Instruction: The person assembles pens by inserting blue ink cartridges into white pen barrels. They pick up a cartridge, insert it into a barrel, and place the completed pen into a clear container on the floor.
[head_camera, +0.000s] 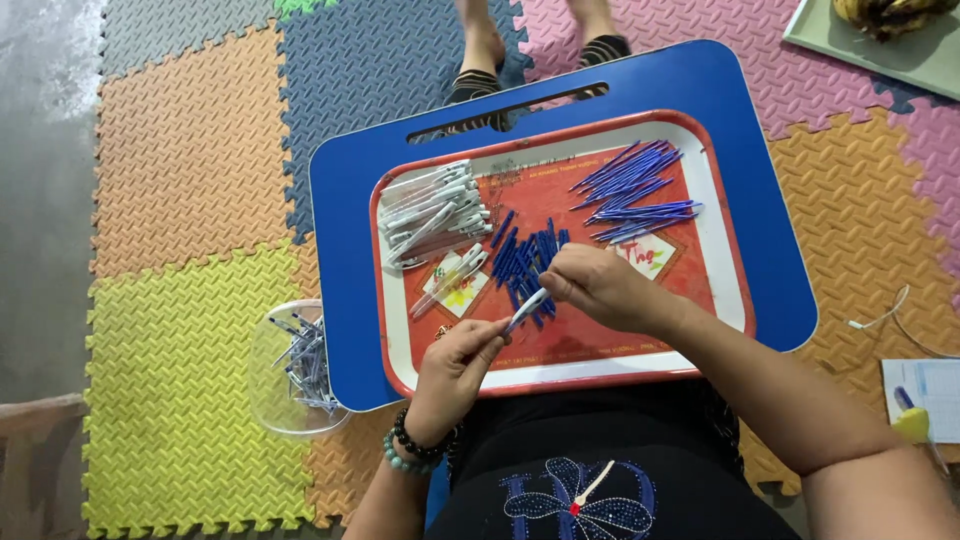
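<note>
A blue lap worktop (350, 200) is sitting over the person's legs, carrying a red-and-white tray (730, 250) whose raised rim is keeping the loose parts from rolling off. On the tray the parts are lying sorted by kind, so each is within easy reach: white pen barrels (432, 212) up and to the left of the fingers, thin blue refills (635, 190) up and to the right, and short blue caps (525, 258) just above the fingers.

The left hand (452, 372) and the right hand (600, 288) are meeting over the tray's near half, both sets of fingers pinched together on one pen (527, 308), each gripping an end so the piece is lying slanted between them, just above the tray.

Down to the left of the fingers, off the worktop, a clear plastic bowl (265, 385) on the foam floor mats (180, 150) is holding finished pens (305, 362). Nothing is standing between the hands and the piles. Another person's feet (480, 60) are resting beyond the worktop's far edge.
</note>
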